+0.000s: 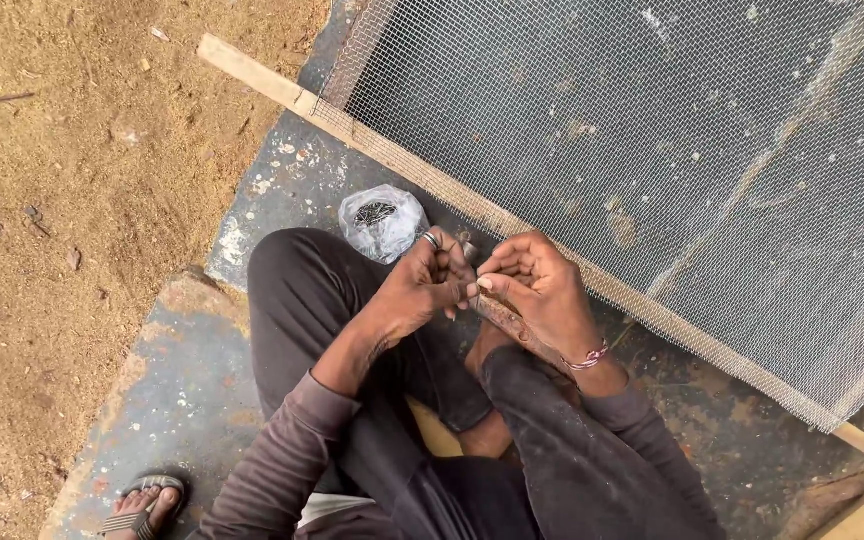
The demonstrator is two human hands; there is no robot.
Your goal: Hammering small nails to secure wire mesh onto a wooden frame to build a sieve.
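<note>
— The small nail (473,291), where is it kept?

— It is pinched between the fingertips of the two hands, just above the knees. The left hand (422,285) is curled nearly closed around it; the right hand (537,285) is narrowed to a pinch, probably so that one piece can be singled out. Whether more are held cannot be told.

— And what is set beyond?

— A clear plastic bag (382,222) of dark nails is laid just beside the left knee, within reach. Past it, the wooden frame (282,92) with wire mesh (652,130) is laid flat on the stained floor (272,190); sandy ground (72,200) lies open to the left.
</note>
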